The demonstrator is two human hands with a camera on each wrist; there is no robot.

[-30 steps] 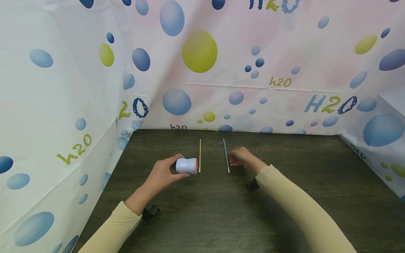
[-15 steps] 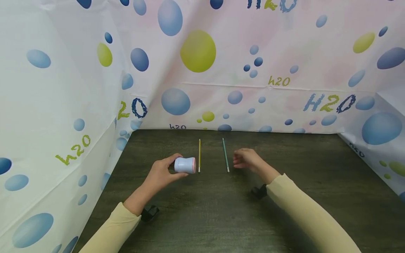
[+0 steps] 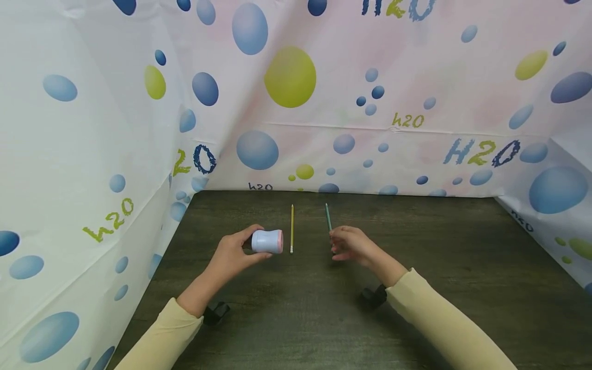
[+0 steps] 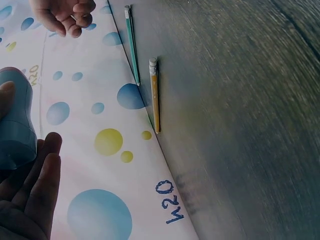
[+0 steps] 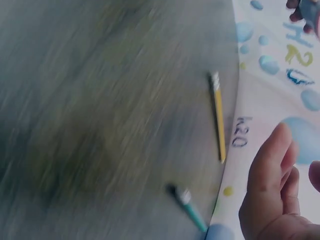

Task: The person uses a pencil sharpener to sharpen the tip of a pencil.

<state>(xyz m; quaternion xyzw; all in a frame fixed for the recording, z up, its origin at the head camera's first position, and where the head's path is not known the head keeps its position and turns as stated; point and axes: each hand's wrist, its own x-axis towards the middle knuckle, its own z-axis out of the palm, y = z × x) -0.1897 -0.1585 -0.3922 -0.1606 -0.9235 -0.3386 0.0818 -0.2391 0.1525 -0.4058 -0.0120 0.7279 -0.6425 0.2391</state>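
Observation:
My left hand (image 3: pixel 231 255) grips a light-blue, waisted cylinder (image 3: pixel 267 241) with a pink end, thumb on one side and fingers on the other. The cylinder lies sideways, pink end facing right. Just right of it a yellow pencil (image 3: pixel 292 228) lies on the table, eraser end toward me. A teal pencil (image 3: pixel 328 216) lies farther right. My right hand (image 3: pixel 353 245) overlaps the teal pencil's near half in the head view, fingers loosely bent. In the right wrist view that hand holds nothing, and the teal pencil's eraser end (image 5: pixel 184 196) shows apart from the fingers.
The dark wood-grain table (image 3: pixel 296 318) is bordered at the back and sides by a white sheet (image 3: pixel 342 97) with blue and green dots and H2O lettering. Black wrist devices (image 3: pixel 216 312) hang below both wrists, close over the table.
My right hand drew back to the right of the teal pencil, then came left again over its near half. The left hand with the cylinder shifted slightly left. Both pencils stay in place.

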